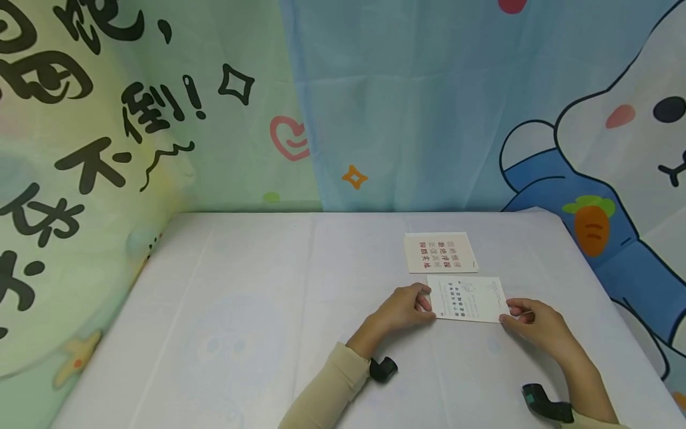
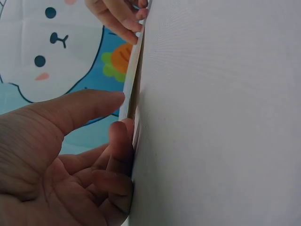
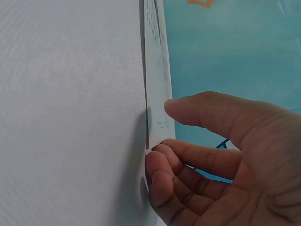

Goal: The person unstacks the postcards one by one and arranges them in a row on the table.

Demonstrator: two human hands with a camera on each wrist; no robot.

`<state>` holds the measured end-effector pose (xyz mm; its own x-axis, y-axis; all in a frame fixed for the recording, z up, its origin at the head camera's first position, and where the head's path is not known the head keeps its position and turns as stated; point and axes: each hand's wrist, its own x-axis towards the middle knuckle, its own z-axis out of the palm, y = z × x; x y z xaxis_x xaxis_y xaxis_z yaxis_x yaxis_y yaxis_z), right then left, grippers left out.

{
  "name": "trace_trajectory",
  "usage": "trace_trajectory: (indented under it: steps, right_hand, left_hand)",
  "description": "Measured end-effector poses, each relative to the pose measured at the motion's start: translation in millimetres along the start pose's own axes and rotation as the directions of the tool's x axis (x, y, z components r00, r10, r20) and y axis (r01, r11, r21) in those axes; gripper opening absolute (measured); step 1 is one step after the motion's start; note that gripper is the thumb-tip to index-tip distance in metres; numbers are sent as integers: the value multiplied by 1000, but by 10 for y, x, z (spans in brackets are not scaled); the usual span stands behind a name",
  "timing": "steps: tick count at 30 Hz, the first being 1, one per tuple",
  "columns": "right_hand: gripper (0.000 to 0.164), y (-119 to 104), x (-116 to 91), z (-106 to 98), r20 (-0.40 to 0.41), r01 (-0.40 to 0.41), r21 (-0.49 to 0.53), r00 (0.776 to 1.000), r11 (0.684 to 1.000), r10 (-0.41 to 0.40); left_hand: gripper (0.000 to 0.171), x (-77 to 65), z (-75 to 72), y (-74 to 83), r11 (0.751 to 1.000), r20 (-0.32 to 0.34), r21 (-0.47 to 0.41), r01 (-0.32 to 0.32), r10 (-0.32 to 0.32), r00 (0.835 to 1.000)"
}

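A white card [image 1: 482, 298] with dark printed characters lies low over the table in the head view, spanning both hands. The left hand [image 1: 409, 307] pinches its left edge between thumb and fingers. At the opposite edge, the right hand [image 1: 538, 325] grips the near right corner. In the right wrist view, the thumb [image 3: 188, 108] lies over the card's printed face and the other fingers curl at its end. The left wrist view shows the card's thin edge [image 2: 133, 77] nearly side-on. Just behind it rests a cream card [image 1: 440, 253] with red and grey characters, touched by neither hand.
A white cloth covers the table [image 1: 241, 316]. Behind it hangs a printed curtain [image 1: 407, 119] in green and blue, with a cartoon animal [image 1: 605, 137] at the right. A black wrist device [image 1: 543, 405] sits on the right wrist, another [image 1: 383, 369] on the left.
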<state>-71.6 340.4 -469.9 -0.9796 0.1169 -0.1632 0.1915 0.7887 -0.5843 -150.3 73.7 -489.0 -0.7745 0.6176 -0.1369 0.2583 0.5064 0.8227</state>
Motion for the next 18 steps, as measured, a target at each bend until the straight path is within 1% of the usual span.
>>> trace_trajectory:
  steps: [4, 10, 18]
  right_hand:
    - [50, -14, 6, -5, 6, 2, -1, 1000, 1000, -2]
    - [51, -19, 23, -10, 19, -21, -5, 1000, 1000, 21]
    - [47, -13, 5, -18, -9, -10, 1, 1000, 1000, 10]
  left_hand:
    - [48, -1, -13, -11, 1000, -2, -19, -1, 1, 1000]
    - [45, 13, -20, -35, 1000, -5, -26, 4, -4, 1000]
    - [43, 28, -54, -53, 1000, -39, -16, 7, -8, 999]
